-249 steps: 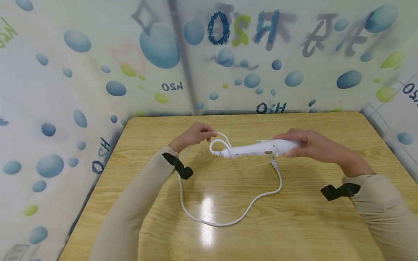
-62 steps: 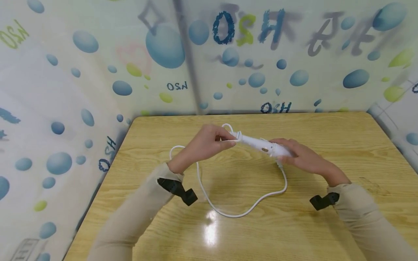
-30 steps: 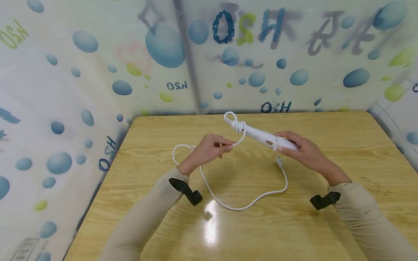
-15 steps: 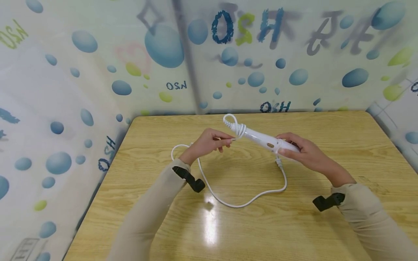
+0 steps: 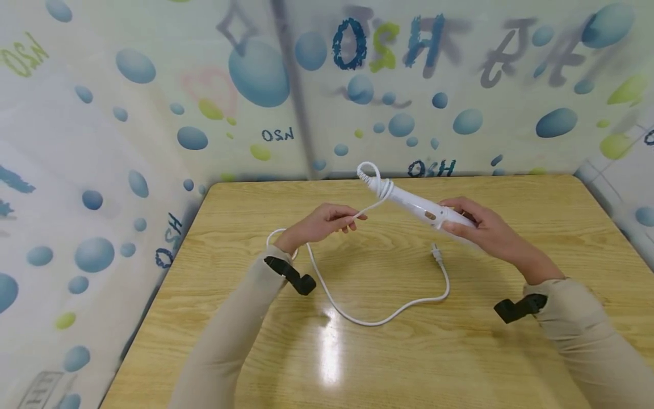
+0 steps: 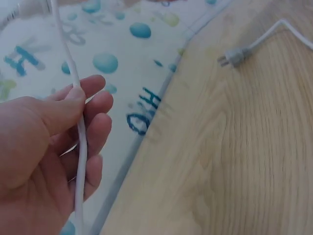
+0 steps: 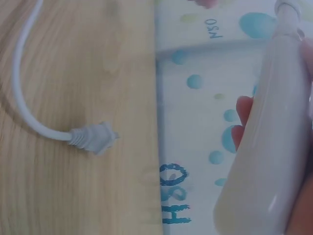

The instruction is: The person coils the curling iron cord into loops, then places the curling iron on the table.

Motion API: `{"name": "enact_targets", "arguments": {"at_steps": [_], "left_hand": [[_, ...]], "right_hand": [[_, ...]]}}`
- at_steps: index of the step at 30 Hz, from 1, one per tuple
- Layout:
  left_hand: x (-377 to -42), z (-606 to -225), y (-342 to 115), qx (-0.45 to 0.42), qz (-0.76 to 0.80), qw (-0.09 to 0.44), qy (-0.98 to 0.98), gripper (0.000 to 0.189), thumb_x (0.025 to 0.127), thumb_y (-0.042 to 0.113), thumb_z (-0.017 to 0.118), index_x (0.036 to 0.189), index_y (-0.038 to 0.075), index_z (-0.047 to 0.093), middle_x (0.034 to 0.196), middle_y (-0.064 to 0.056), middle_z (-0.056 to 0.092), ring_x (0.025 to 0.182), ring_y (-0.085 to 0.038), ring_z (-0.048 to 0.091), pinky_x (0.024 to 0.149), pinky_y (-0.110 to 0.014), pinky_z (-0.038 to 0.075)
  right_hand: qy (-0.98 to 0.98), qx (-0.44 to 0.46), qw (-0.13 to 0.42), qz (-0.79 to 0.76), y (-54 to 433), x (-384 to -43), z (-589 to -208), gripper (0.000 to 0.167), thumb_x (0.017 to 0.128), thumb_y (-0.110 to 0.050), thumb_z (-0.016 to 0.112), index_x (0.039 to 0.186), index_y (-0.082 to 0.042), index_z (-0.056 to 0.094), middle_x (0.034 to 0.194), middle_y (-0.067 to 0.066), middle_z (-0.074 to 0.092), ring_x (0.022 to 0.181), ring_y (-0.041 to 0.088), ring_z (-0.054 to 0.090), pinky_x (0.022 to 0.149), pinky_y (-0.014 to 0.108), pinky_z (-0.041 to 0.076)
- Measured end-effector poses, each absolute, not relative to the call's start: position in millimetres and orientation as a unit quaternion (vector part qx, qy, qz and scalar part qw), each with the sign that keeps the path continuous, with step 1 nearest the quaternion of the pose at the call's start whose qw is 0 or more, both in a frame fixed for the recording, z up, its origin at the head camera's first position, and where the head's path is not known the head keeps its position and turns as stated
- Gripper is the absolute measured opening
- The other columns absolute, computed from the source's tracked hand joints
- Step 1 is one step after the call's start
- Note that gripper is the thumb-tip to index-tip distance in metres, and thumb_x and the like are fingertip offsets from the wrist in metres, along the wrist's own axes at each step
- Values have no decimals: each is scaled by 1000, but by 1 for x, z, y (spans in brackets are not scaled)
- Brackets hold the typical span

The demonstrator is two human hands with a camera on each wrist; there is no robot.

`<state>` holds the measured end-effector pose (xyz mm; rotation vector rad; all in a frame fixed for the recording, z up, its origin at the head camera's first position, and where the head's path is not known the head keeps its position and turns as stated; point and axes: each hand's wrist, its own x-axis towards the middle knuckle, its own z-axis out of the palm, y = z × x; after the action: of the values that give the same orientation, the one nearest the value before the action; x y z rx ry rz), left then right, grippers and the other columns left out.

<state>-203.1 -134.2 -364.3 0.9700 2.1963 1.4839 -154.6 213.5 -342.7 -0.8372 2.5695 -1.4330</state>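
Observation:
My right hand grips a white, wand-shaped corded electric appliance by its thick end, holding it tilted above the table with its cord end up and to the left. Its exact kind does not show. The white cord loops out of the ribbed sleeve and is wound round the narrow end. Between thumb and forefinger, my left hand pinches the cord, which runs taut from the appliance and along the palm. The rest of the cord curves over the table to a two-pin plug below the appliance.
The wooden table meets a patterned wall covering with blue and green dots at its back and left. A black wrist camera is strapped on the left sleeve, another camera on the right sleeve.
Several turns of cord now lie round the appliance's narrow end, where a loose loop was at first. Since half a second ago the appliance has risen slightly and the left hand has drawn left.

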Motion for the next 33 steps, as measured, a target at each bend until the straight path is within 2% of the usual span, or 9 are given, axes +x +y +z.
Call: {"name": "enact_targets", "arguments": {"at_steps": [6,11,13,17,19,21,24,28,33], "left_hand": [[-209,-366,-147,292,507,174,792,24,96,6,46,108,-5,64,79,-6,62,71,-28,54,64,-34,47],[-215,-363,-144,313,474,209,796,27,97,4,43,115,-6,60,90,-9,63,85,-36,54,77,-48,45],[-218,-362,-141,306,470,207,801,26,97,6,44,112,-8,61,91,-11,63,83,-33,55,78,-50,44],[-222,-362,-141,267,463,178,826,25,97,10,47,97,-8,65,74,-16,57,61,-20,50,62,-35,45],[-223,-361,-143,255,449,155,842,24,96,8,48,90,-7,66,66,-15,53,52,-13,40,53,-28,37],[-224,-360,-145,252,437,138,852,25,96,8,49,83,-7,64,63,-14,50,48,-12,32,49,-24,30],[-225,-358,-147,261,427,117,858,24,95,9,51,82,-6,65,65,-13,54,49,-12,33,51,-24,29],[-225,-355,-147,268,424,118,857,21,93,13,56,90,-3,69,75,-9,62,58,-15,45,56,-25,37],[-223,-348,-146,272,407,118,864,20,91,16,59,92,0,71,76,-5,63,62,-17,49,55,-26,36]], "right_hand": [[832,-288,45,-471,216,-153,-331,37,95,-7,50,132,-10,45,111,8,49,84,16,51,64,29,45],[817,-324,71,-472,213,-147,-326,37,93,-3,51,130,-10,47,107,7,52,82,18,52,64,31,46],[808,-338,78,-476,212,-145,-325,37,92,-1,51,128,-9,48,105,6,53,82,18,52,64,30,46],[800,-358,85,-474,211,-141,-322,37,91,1,52,127,-10,50,104,3,56,81,17,52,64,30,44],[798,-365,94,-470,211,-140,-321,37,91,1,53,126,-11,51,104,2,56,81,16,51,64,30,44],[793,-374,108,-468,211,-140,-322,37,91,1,53,125,-11,51,104,2,56,80,16,51,63,30,43],[787,-384,136,-464,211,-138,-323,36,91,0,53,126,-11,51,107,3,55,81,16,50,64,30,44],[787,-385,169,-452,209,-138,-325,35,91,-4,56,125,-12,53,110,4,55,81,16,51,64,30,44],[795,-388,205,-419,208,-141,-329,33,90,-12,60,122,-16,55,111,4,55,82,16,51,65,30,45]]}}
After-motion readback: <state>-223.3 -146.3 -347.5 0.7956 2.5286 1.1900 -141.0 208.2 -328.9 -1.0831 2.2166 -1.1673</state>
